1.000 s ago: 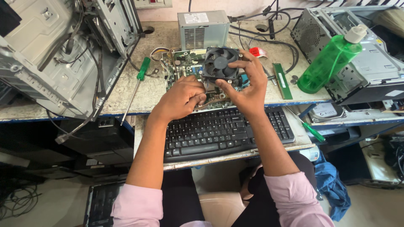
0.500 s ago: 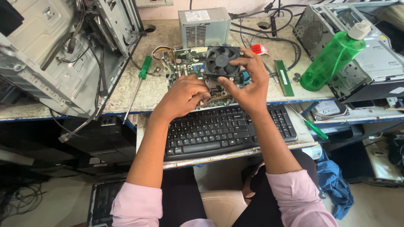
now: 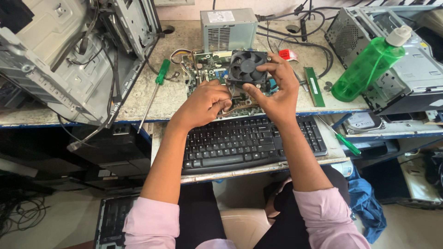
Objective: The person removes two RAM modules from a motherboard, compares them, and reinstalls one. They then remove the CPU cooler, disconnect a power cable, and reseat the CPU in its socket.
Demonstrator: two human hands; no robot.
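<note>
Soft, even daylight fills the workbench (image 3: 184, 99) — shadows faint, no harsh glare. Focus is sharp throughout, though straight edges bow outward toward the corners — wide-angle distortion.

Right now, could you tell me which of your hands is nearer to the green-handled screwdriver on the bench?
Left. The left hand lies just right of the green-handled screwdriver; the right hand is farther right, holding the fan.

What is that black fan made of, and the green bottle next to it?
The fan, held in the right hand, looks like matte black plastic: dull moulded blades and frame. The green bottle looks like clear tinted plastic, since light passes through it; its cap seems opaque white plastic.
</note>
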